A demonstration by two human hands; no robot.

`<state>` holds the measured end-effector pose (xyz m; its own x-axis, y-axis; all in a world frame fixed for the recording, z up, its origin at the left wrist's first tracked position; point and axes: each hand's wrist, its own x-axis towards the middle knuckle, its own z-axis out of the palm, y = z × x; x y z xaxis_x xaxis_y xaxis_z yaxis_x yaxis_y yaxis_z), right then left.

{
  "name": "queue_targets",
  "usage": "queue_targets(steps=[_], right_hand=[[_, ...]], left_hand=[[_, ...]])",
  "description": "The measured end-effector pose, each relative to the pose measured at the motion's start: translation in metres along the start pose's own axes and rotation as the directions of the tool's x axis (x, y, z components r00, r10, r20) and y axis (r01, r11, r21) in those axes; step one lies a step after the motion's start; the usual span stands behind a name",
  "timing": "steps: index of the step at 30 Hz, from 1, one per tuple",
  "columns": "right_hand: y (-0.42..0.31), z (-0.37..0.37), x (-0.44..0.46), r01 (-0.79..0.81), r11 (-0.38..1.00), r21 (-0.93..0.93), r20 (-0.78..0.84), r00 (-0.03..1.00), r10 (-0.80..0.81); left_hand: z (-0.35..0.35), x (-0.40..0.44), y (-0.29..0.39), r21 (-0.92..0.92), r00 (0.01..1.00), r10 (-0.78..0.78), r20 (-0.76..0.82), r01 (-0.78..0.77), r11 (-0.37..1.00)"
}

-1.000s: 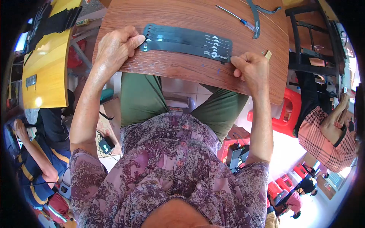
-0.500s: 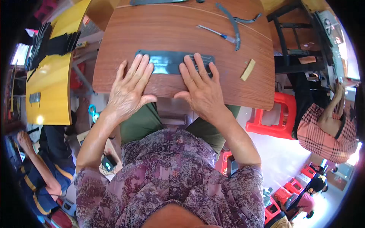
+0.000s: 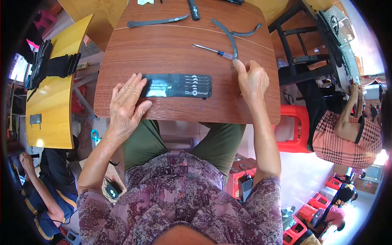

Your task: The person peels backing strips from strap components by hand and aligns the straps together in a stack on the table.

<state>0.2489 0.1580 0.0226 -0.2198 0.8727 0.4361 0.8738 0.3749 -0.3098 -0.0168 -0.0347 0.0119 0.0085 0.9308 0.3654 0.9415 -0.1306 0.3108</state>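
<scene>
The dark flat set of straps [image 3: 175,85], with white printing at its right end, lies on the brown wooden table [image 3: 163,47]. My left hand [image 3: 128,104] rests on its left end, fingers extended and thumb apart. Near the handle of a screwdriver [image 3: 220,53], my right hand [image 3: 253,79] has its thumb and fingers drawn together; what is between them, if anything, is hidden. The lower tip of a curved dark strap [image 3: 226,32] lies right by my right thumb. A second thin strap [image 3: 249,32] crosses near it.
More dark straps [image 3: 159,21] lie toward the table's far side. Black bundles [image 3: 61,66] sit on a yellow table [image 3: 53,98] at left. A red stool [image 3: 294,128] stands right of the table. Other people sit at both sides, one in a checked top [image 3: 339,139].
Both hands were flat on the strap set. My right hand has lifted off and moved right, its fingers now drawn in. The view has shifted, showing more of the table's far side.
</scene>
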Motion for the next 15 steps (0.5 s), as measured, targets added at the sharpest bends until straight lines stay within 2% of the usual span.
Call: queue_targets(steps=[2, 5, 9, 12, 15], right_hand=[[0.002, 0.008, 0.012, -0.162, 0.986, -0.045, 0.161, 0.973, 0.167], [0.004, 0.011, 0.025, -0.203, 0.976, -0.083, 0.221, 0.951, 0.217], [0.018, 0.016, 0.027, -0.181, 0.983, -0.017, 0.192, 0.965, 0.181], [0.026, 0.013, 0.025, -0.162, 0.983, 0.082, 0.185, 0.972, 0.145], [0.033, 0.017, 0.023, -0.160, 0.982, 0.103, 0.205, 0.969, 0.136]], left_hand=[[-0.002, 0.010, 0.004, -0.110, 0.994, -0.017, -0.112, 0.005, 0.994], [-0.002, 0.030, 0.009, -0.145, 0.982, 0.034, -0.183, -0.062, 0.988], [0.005, 0.063, 0.020, -0.230, 0.983, 0.081, -0.165, -0.119, 0.966], [0.012, 0.087, 0.028, -0.253, 0.984, 0.058, -0.166, -0.100, 0.962], [0.024, 0.114, 0.005, -0.152, 0.971, 0.019, -0.239, -0.057, 0.987]])
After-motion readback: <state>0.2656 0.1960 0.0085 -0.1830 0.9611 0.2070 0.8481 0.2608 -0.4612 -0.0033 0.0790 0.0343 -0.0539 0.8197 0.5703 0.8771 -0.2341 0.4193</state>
